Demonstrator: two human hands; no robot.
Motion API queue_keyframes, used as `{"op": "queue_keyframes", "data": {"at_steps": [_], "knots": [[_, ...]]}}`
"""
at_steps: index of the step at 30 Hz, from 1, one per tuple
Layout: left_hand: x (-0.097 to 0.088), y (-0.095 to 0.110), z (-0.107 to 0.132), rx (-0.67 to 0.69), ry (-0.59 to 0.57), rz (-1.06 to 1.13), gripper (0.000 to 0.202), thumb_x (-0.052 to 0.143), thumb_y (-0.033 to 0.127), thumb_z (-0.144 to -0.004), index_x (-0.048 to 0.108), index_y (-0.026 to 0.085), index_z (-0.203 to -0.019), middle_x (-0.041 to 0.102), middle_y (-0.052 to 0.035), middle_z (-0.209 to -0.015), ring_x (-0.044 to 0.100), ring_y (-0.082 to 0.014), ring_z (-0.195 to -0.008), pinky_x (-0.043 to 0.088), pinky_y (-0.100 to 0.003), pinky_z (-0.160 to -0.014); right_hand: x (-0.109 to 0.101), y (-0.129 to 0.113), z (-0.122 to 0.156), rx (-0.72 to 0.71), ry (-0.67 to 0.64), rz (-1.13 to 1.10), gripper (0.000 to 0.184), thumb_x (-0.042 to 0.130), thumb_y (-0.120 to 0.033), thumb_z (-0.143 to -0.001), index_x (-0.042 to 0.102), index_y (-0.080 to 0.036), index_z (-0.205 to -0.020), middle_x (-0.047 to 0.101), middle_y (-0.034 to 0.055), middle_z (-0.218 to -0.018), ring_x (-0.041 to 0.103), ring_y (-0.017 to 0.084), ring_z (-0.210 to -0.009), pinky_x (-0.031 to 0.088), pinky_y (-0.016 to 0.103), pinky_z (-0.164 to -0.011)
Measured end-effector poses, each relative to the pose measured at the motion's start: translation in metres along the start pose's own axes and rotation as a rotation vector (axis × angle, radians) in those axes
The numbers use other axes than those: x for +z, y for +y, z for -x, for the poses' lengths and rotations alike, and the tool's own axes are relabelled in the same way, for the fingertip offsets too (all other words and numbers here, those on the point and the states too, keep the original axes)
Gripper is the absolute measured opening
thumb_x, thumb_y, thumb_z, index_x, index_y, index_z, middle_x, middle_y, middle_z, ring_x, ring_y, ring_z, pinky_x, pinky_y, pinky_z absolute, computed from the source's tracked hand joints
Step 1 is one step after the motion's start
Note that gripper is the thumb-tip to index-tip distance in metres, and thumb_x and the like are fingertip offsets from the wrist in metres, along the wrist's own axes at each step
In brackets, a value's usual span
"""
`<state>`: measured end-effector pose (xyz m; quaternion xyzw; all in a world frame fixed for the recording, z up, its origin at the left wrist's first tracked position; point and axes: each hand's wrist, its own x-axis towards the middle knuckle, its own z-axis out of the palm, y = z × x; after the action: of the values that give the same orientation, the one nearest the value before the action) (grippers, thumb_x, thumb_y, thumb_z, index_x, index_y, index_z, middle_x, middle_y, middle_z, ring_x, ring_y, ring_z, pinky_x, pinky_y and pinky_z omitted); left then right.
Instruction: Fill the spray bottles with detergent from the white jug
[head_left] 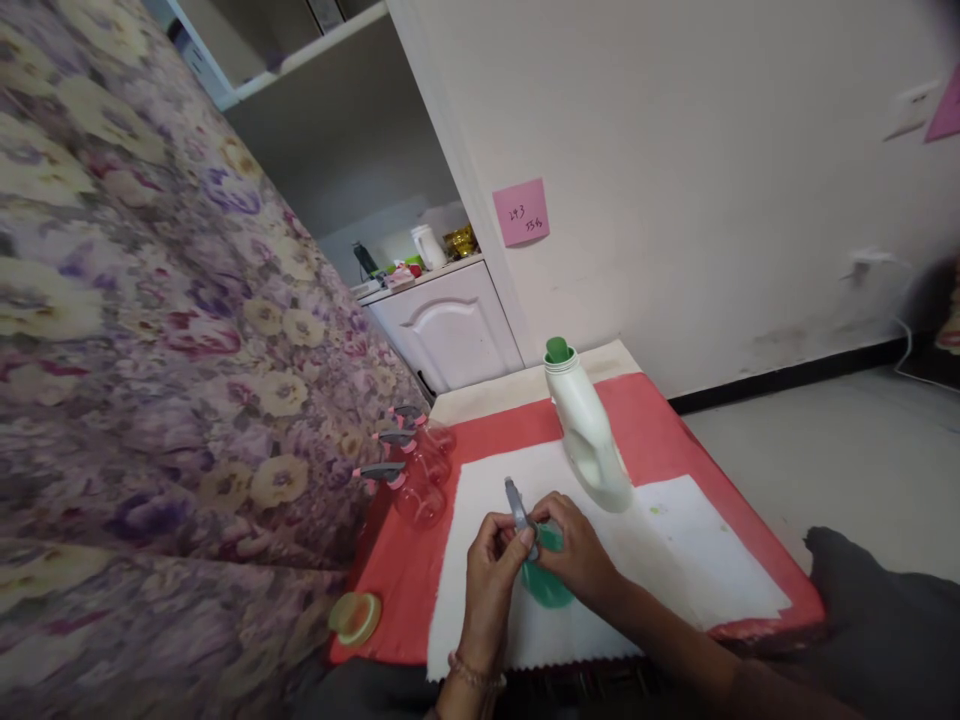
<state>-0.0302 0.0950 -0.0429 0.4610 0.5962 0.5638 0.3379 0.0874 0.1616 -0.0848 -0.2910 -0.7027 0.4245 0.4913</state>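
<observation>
A spray bottle (545, 582) with green liquid in it stands on the white cloth. My left hand (496, 560) is closed around its grey spray head (517, 505), thumb pressed on the near side. From the other side, my right hand (576, 555) grips around the neck just under the head; its fingertips are partly hidden. Behind them, a large white jug (592, 440) with a green spout (557, 350) stands without a cap on it. Several clear spray bottles (420, 495) with grey and pink heads are lined up at the left.
A pale yellow-green cap (355, 618) lies at the table's front left corner. The white cloth (697, 560) covers part of the red table top (649, 415). A flowered curtain (187, 400) hangs close on the left, and a wall (675, 200) stands behind the table.
</observation>
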Motion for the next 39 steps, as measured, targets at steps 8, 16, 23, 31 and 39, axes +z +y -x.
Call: {"op": "queue_keyframes", "data": {"at_steps": [8, 16, 23, 31, 39], "knots": [[0.001, -0.005, 0.0, 0.037, 0.021, -0.03, 0.024, 0.068, 0.04, -0.082, 0.061, 0.018, -0.087, 0.055, 0.0014, -0.077, 0.049, -0.0154, -0.077, 0.039, -0.025, -0.07, -0.01, 0.0, -0.004, -0.072, -0.226, -0.18, 0.014, 0.062, -0.021, -0.08, 0.062, -0.021, -0.094, 0.061, 0.0062, -0.099, 0.058, 0.024, -0.097, 0.045, 0.038, -0.088], [0.001, -0.006, 0.001, 0.051, 0.042, -0.055, 0.024, 0.07, 0.041, -0.079, 0.063, 0.018, -0.083, 0.055, 0.0017, -0.074, 0.048, -0.0154, -0.073, 0.04, -0.025, -0.068, -0.006, 0.001, -0.001, 0.014, -0.056, -0.211, 0.018, 0.07, -0.026, -0.074, 0.06, -0.021, -0.088, 0.06, 0.0027, -0.091, 0.059, 0.022, -0.09, 0.047, 0.036, -0.082], [0.002, -0.007, -0.001, 0.049, 0.058, -0.066, 0.024, 0.071, 0.041, -0.077, 0.063, 0.019, -0.082, 0.055, 0.0019, -0.073, 0.048, -0.0155, -0.072, 0.04, -0.025, -0.067, -0.009, 0.0, -0.002, -0.01, -0.083, -0.202, 0.012, 0.067, -0.028, -0.078, 0.06, -0.021, -0.085, 0.062, 0.0027, -0.089, 0.06, 0.022, -0.089, 0.047, 0.036, -0.083], [0.001, -0.01, 0.0, 0.052, 0.053, -0.078, 0.026, 0.068, 0.044, -0.08, 0.063, 0.019, -0.087, 0.056, 0.0019, -0.075, 0.05, -0.0161, -0.075, 0.04, -0.025, -0.07, -0.01, 0.001, -0.003, -0.042, -0.199, -0.223, 0.016, 0.065, -0.026, -0.079, 0.064, -0.021, -0.094, 0.064, 0.0046, -0.098, 0.06, 0.023, -0.097, 0.047, 0.038, -0.089], [0.001, -0.007, -0.001, 0.048, 0.033, -0.055, 0.025, 0.068, 0.043, -0.081, 0.064, 0.019, -0.087, 0.059, 0.0, -0.08, 0.053, -0.018, -0.08, 0.04, -0.026, -0.072, -0.005, 0.005, -0.003, -0.042, -0.087, -0.181, 0.024, 0.07, -0.018, -0.073, 0.062, -0.022, -0.095, 0.063, 0.0035, -0.099, 0.06, 0.022, -0.096, 0.047, 0.036, -0.088]]}}
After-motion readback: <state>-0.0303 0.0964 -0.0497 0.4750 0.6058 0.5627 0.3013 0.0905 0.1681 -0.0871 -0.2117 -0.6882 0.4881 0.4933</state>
